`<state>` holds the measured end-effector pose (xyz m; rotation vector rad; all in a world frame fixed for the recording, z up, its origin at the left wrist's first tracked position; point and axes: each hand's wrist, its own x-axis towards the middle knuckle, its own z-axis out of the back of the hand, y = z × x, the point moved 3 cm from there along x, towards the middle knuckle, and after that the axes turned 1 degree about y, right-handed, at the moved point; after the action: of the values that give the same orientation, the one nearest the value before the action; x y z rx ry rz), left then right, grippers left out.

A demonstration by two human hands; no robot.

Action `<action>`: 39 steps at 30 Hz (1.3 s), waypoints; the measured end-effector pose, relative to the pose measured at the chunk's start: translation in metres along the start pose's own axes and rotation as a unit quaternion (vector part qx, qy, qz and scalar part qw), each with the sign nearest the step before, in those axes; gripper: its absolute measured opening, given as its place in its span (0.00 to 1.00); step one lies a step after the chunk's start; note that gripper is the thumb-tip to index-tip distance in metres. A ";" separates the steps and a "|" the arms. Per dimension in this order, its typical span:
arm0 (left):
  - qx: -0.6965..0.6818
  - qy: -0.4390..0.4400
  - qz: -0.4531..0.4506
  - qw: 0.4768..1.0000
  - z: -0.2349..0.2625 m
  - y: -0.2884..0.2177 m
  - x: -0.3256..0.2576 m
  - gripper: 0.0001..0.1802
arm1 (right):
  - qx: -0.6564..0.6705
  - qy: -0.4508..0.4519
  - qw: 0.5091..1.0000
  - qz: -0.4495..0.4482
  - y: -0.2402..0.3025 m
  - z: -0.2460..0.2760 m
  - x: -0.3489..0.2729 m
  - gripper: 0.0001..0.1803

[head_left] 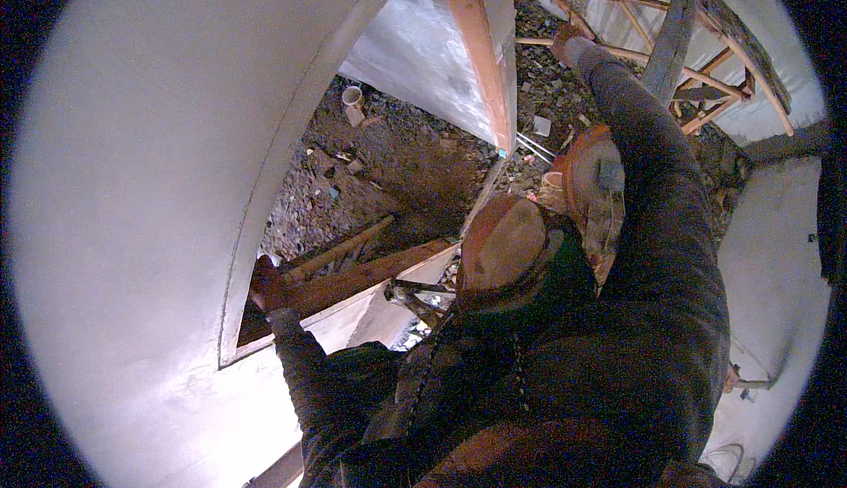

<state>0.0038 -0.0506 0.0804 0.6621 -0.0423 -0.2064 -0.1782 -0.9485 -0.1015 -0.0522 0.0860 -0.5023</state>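
At the lower left, my left hand (268,287) is closed on the end of a brown wooden beam (362,278) set in a wall opening, close against the pale wall; its fingers are dim. My right arm stretches far forward. At its end my right hand (567,40) is closed round a thin wooden pole (535,41), part of a framework of rough poles. Between my arms, my bent knee (505,245) and the other leg (593,183) show in worn, stained trousers.
A large pale wall (159,153) fills the left side. Rubble-strewn ground (415,148) lies beyond the opening, with a white cup-shaped container (352,96) on it. An upright wooden post (481,56) edges another wall. A thick grey pole (675,29) leans across the framework.
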 end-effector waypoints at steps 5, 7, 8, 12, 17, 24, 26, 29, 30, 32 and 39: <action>0.085 -0.163 -0.014 0.983 -0.023 0.001 0.000 0.15 | -0.071 0.001 0.997 0.039 -0.006 -0.010 0.012 0.35; 0.078 -0.159 -0.007 0.984 -0.028 0.002 0.002 0.15 | -0.105 0.002 0.993 0.052 -0.012 -0.015 0.012 0.33; 0.080 -0.134 -0.007 0.988 -0.031 0.006 0.001 0.20 | -0.121 0.002 0.991 0.061 -0.015 -0.018 0.012 0.32; 0.120 -0.118 -0.006 0.986 -0.028 0.004 -0.003 0.28 | -0.192 -0.014 0.977 0.094 -0.023 -0.032 0.013 0.29; 0.144 -0.158 -0.022 0.977 -0.019 0.009 -0.001 0.32 | -0.291 -0.058 0.943 0.151 -0.019 -0.050 0.021 0.26; 0.085 -0.192 -0.013 0.978 0.005 -0.002 -0.007 0.18 | -0.392 -0.113 0.892 0.195 -0.010 -0.086 0.025 0.22; 0.132 -0.259 -0.053 0.955 0.020 -0.004 -0.010 0.07 | -0.412 -0.126 0.880 0.200 -0.011 -0.091 0.023 0.21; 0.107 -0.302 -0.091 0.943 0.021 0.001 -0.013 0.02 | -0.451 -0.156 0.854 0.207 -0.012 -0.099 0.025 0.20; 0.080 -0.307 -0.103 0.943 0.025 -0.001 -0.011 0.02 | -0.479 -0.169 0.836 0.207 -0.015 -0.105 0.025 0.19; 0.118 -0.236 -0.028 0.964 0.023 -0.012 -0.010 0.04 | -0.536 -0.187 0.798 0.202 -0.023 -0.115 0.025 0.19; 0.224 -0.335 -0.073 0.912 0.026 -0.004 -0.010 0.06 | -0.353 -0.112 0.918 0.144 -0.003 -0.110 0.030 0.15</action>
<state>-0.0090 -0.0679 0.0986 1.0274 -0.7216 -0.5749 -0.1638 -0.9687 -0.2134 -0.7958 0.0446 -0.1450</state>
